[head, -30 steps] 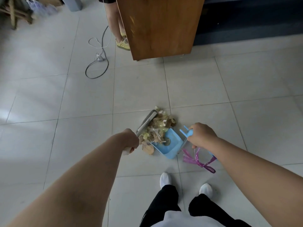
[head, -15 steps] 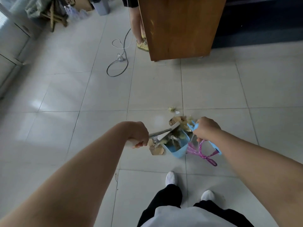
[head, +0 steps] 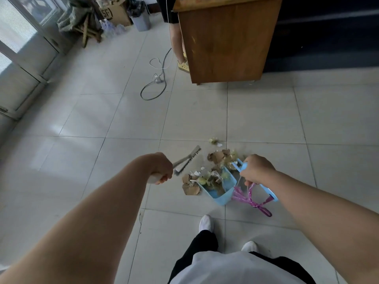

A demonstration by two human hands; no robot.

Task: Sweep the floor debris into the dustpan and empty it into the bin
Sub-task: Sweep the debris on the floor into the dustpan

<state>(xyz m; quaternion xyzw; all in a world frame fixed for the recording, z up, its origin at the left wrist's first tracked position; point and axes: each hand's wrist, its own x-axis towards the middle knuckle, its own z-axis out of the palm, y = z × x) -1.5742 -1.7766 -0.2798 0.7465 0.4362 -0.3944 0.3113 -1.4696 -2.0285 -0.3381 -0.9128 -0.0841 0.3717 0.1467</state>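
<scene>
White plastic, that was the brush handle, and the fingers (head: 162,178) of the left hand (head: 163,167) were curled tight round it! The brush (head: 187,159) ran out from that fist toward the far right, with its dark bristles on the underside and its head just left of the mess. Whether the bristles met the tiles could not be told.

Over on the right, the right hand (head: 257,170) had its fingers wrapped round the pale blue handle of the dustpan (head: 222,197). A pink ribbon (head: 253,199) trailed from under that grip and lay knotted on the floor (head: 102,119) beside the pan. The pan sat tipped with its mouth facing left.

The debris (head: 217,157) was cardboard scraps, white flecks and yellowish bits. Some of it lay inside the pan, some was heaped at its left lip, more sat just beyond it, and two stray bits lay a little farther off.

Well apart, at the far wall, stood the grey bin (head: 141,22) next to a cardboard box (head: 117,14). A wooden desk (head: 225,37) stood far right, with a looped cable (head: 152,93) on the tiles to its left.
</scene>
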